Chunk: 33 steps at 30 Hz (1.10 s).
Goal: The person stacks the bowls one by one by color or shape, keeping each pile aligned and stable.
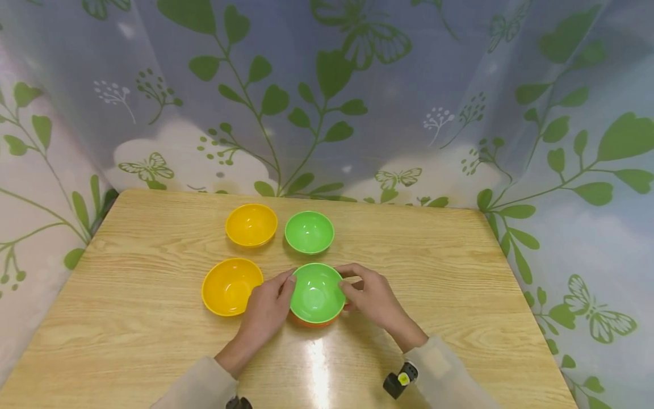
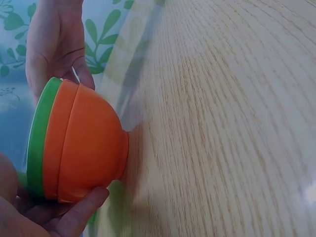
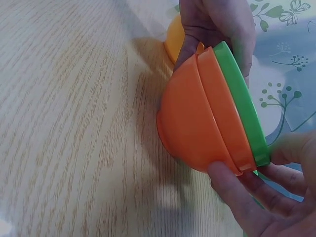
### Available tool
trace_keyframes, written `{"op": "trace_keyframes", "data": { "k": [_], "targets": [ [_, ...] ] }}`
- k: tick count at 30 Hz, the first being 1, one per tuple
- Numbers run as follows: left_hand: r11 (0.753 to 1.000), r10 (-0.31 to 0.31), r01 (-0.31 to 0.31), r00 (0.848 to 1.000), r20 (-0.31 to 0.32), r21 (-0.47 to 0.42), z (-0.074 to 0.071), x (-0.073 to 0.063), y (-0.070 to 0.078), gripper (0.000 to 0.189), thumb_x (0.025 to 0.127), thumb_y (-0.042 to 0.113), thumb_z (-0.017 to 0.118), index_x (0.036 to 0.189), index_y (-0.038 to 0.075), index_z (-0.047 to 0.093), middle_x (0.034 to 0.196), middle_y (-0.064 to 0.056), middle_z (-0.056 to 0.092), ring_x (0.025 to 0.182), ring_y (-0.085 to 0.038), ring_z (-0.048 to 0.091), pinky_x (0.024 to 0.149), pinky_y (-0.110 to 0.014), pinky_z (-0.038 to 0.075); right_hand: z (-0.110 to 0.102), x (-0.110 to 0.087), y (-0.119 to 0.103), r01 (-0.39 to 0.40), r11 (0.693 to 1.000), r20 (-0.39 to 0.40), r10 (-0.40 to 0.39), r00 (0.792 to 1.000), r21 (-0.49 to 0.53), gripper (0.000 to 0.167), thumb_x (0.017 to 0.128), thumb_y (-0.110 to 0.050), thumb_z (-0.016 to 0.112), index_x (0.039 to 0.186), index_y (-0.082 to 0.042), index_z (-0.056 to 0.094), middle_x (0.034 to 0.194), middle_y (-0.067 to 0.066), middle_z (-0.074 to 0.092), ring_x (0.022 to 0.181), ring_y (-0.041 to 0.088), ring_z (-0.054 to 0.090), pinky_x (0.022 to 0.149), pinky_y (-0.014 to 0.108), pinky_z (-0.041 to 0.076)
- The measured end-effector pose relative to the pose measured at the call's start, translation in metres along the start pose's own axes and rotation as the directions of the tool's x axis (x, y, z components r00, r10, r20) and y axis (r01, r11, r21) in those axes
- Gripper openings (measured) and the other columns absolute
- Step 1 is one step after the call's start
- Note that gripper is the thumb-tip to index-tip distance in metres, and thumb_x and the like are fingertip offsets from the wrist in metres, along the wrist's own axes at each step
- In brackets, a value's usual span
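- Observed far glossy yellow round bowl (image 1: 251,226), upright, just beside far glossy green round bowl (image 1: 309,233), also upright.
- Noted pale wood-grain tabletop (image 1: 434,272) beneath both.
- Recorded blue-and-white curtain (image 1: 393,91), printed with leaf-and-butterfly pattern, behind and at both sides of tabletop.

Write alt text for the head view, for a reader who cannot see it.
A person's left-hand grip and right-hand grip hold a green bowl, an orange rim showing beneath it, at a wood-grain table. Two yellow bowls stand to the left, a second green bowl behind.
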State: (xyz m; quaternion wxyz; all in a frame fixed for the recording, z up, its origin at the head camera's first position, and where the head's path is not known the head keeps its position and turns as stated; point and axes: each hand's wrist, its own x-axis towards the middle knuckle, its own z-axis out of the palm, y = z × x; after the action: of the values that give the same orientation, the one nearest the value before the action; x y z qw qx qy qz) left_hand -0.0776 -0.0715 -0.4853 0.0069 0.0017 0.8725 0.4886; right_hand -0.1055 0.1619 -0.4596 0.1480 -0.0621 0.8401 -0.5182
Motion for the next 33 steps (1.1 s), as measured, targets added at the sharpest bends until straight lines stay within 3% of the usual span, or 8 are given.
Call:
{"op": "trace_keyframes", "data": {
  "k": [5, 15, 21, 29, 33],
  "targets": [
    [0.999, -0.039, 0.039, 0.999, 0.021, -0.008, -0.001, 0.001, 0.002, 0.043, 0.116, 0.027, 0.051, 0.150, 0.006, 0.065, 0.149, -0.014, 0.068, 0.142, -0.036, 0.063, 0.117, -0.057, 0.052, 0.000, 0.000, 0.001, 0.007, 1.000, -0.005, -0.007, 1.000, -0.004, 0.032, 0.107, -0.007, 0.065, 0.138, -0.005, 0.071, 0.137, 0.021, 0.071, 0.093, 0.025, 0.080, 0.070, 0.039, 0.069],
    [1.000, 0.000, 0.000, 1.000, -0.012, -0.015, 0.001, -0.002, -0.002, 0.045, 0.116, 0.036, 0.050, 0.147, 0.009, 0.069, 0.144, -0.013, 0.073, 0.136, -0.038, 0.068, 0.112, -0.061, 0.055, 0.000, 0.001, 0.000, -0.003, 1.000, 0.005, 0.003, 1.000, 0.001, 0.033, 0.107, -0.009, 0.064, 0.139, -0.006, 0.070, 0.138, 0.020, 0.070, 0.091, 0.022, 0.080, 0.072, 0.042, 0.070],
    [0.999, -0.028, 0.029, 1.000, 0.005, -0.027, 0.001, -0.001, -0.005, 0.047, 0.116, 0.041, 0.050, 0.149, 0.014, 0.067, 0.144, -0.010, 0.073, 0.134, -0.032, 0.069, 0.113, -0.058, 0.055, 0.000, 0.003, 0.000, -0.028, 1.000, -0.032, 0.028, 0.999, 0.010, 0.030, 0.111, -0.017, 0.061, 0.137, -0.007, 0.072, 0.134, 0.017, 0.072, 0.085, 0.020, 0.079, 0.069, 0.043, 0.069],
    [0.993, -0.094, 0.099, 0.993, 0.066, -0.067, -0.002, -0.003, 0.001, 0.044, 0.116, 0.032, 0.049, 0.154, 0.014, 0.063, 0.150, -0.010, 0.069, 0.140, -0.032, 0.065, 0.119, -0.059, 0.050, 0.000, 0.012, 0.004, -0.085, 0.992, -0.070, 0.092, 0.993, 0.095, 0.030, 0.111, -0.021, 0.060, 0.132, -0.004, 0.074, 0.137, 0.018, 0.072, 0.106, 0.029, 0.079, 0.074, 0.044, 0.070],
    [0.992, -0.108, 0.113, 0.991, 0.078, -0.063, -0.003, -0.002, 0.000, 0.043, 0.117, 0.033, 0.049, 0.154, 0.016, 0.063, 0.150, -0.008, 0.069, 0.141, -0.031, 0.064, 0.120, -0.058, 0.050, -0.003, 0.017, 0.005, -0.095, 0.987, -0.062, 0.103, 0.993, 0.131, 0.032, 0.111, -0.019, 0.059, 0.134, 0.000, 0.072, 0.133, 0.021, 0.072, 0.104, 0.027, 0.078, 0.076, 0.047, 0.070]
  ]
}}
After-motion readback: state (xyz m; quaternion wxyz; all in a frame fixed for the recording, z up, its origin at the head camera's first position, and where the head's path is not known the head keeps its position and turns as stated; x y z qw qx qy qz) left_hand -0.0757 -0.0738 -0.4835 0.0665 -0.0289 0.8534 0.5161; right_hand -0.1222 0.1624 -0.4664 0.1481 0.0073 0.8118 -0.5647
